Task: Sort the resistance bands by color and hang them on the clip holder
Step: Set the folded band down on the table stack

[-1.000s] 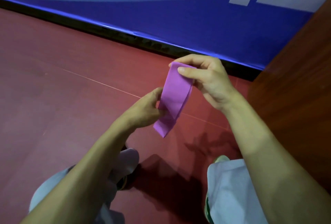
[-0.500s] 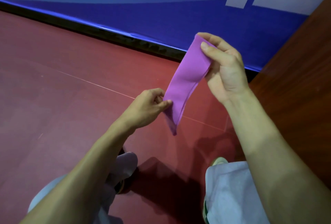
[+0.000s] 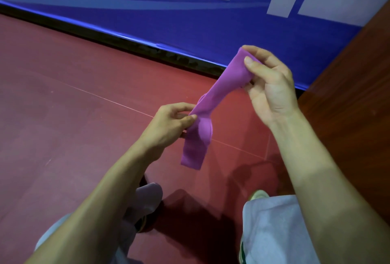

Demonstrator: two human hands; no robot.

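A red floor [image 3: 63, 116] fills most of the view, open to the left. A blue banner [image 3: 190, 21] edges it at the back and a brown wooden panel [image 3: 348, 94] closes in on the right. Above the floor, the right hand [image 3: 272, 86] pinches the upper end of a purple band [image 3: 219, 92] between thumb and curled fingers. The left hand [image 3: 168, 124], lower, pinches the band partway down. The band's bottom loop hangs free in the air between the two arms.

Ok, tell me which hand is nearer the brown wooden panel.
Right. The right hand, pinching the upper end of the flat purple resistance band, is beside the brown wooden panel; the left hand pinches the band lower down, farther left.
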